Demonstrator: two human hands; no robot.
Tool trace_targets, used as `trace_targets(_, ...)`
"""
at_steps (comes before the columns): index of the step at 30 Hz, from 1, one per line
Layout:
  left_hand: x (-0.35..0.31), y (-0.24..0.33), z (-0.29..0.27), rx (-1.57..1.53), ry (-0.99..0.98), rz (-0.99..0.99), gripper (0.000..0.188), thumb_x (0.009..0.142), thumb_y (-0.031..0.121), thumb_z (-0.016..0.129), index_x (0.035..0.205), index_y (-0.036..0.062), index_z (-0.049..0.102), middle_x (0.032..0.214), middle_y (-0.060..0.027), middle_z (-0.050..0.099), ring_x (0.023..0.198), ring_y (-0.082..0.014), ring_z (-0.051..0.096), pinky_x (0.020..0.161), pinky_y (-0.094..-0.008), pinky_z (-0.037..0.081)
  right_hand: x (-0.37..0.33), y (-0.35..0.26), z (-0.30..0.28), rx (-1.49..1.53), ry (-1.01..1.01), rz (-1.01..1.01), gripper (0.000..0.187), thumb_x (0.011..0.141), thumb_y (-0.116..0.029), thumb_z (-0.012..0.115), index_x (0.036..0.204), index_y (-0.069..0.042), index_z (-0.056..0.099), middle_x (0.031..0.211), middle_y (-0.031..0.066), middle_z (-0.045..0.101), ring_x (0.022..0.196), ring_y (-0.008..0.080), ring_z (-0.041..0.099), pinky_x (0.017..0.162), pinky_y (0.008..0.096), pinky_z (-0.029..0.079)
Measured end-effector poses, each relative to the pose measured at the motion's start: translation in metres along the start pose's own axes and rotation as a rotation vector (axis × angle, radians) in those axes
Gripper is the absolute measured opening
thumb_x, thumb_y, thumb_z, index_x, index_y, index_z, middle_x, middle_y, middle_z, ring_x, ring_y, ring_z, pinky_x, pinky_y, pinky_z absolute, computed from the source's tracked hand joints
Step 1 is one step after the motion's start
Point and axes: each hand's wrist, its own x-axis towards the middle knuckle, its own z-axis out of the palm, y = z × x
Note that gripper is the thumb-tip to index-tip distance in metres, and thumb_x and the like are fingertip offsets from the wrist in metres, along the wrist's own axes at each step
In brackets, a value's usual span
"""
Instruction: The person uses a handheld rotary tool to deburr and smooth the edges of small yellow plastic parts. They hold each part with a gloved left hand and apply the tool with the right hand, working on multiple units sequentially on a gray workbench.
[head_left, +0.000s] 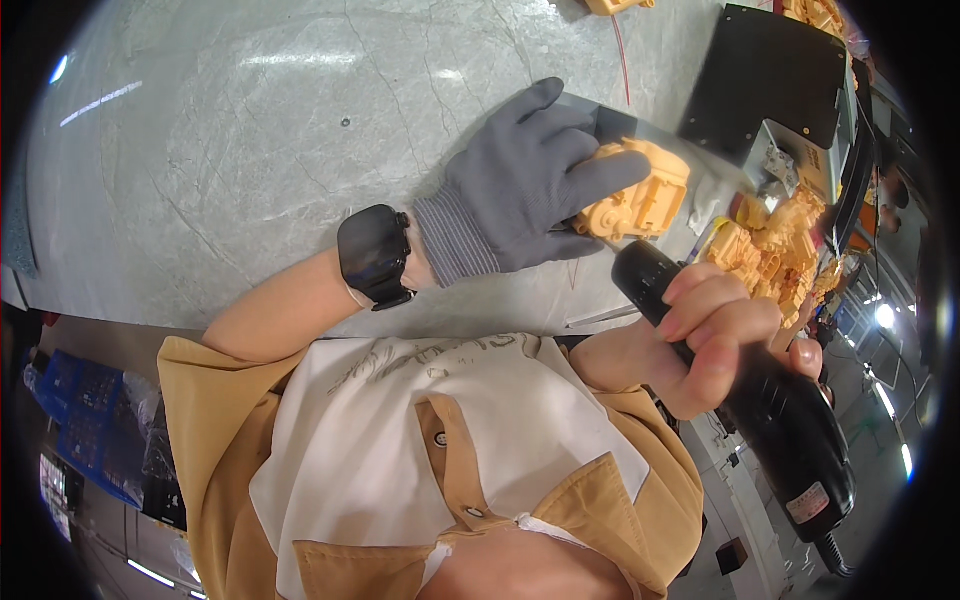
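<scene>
Fingers point(615, 175) of the left hand point(520, 190), covered by a grey glove, are clamped on an orange plastic part point(655, 200): the index finger lies across its top, the thumb sits low at its near side, and the little finger sticks out, spread away from the others. The part is above the grey table point(250, 170), just right of the glove. Bare, the right hand point(715, 345) has its fingers wrapped around a black screwdriver point(790, 440) with a cord at its rear end. The screwdriver's front end points at the part's lower left edge; whether its tip touches, I cannot tell. A black watch point(372, 252) circles the left wrist. Further right lies a heap of orange pieces point(785, 245), near a black panel point(765, 80).
</scene>
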Motion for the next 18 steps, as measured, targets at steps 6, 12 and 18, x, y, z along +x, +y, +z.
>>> trace_targets(6,0.000,0.001,0.001,-0.007,0.008,-0.001,0.070,0.057,0.031,0.076,0.120,0.0162,0.049,0.104,-0.0043,0.054,0.107,-0.0219,0.049,0.099,-0.0486,0.034,0.000,0.001,0.002,-0.005,0.024,-0.026,0.050,0.076,0.006,0.054,0.116,-0.012,0.030,0.059,0.0099,0.047,0.041,0.0205,0.048,0.044,0.0356,0.045)
trace_targets(12,0.001,0.002,0.000,0.016,0.003,-0.002,0.070,0.056,0.031,0.076,0.119,0.0160,0.050,0.100,-0.0049,0.055,0.107,-0.0224,0.049,0.100,-0.0485,0.034,0.002,-0.005,-0.014,-0.012,-0.222,0.057,0.057,0.074,0.009,0.056,0.117,-0.016,0.029,0.064,0.0097,0.050,0.048,0.0218,0.052,0.052,0.0392,0.047)
trace_targets(18,-0.001,0.001,0.003,-0.001,0.015,-0.011,0.070,0.055,0.031,0.075,0.119,0.0157,0.050,0.098,-0.0058,0.054,0.105,-0.0234,0.049,0.100,-0.0483,0.033,0.007,-0.008,-0.022,-0.008,-0.356,0.129,0.057,0.074,0.009,0.056,0.117,-0.018,0.028,0.067,0.0093,0.051,0.050,0.0219,0.052,0.054,0.0401,0.047)
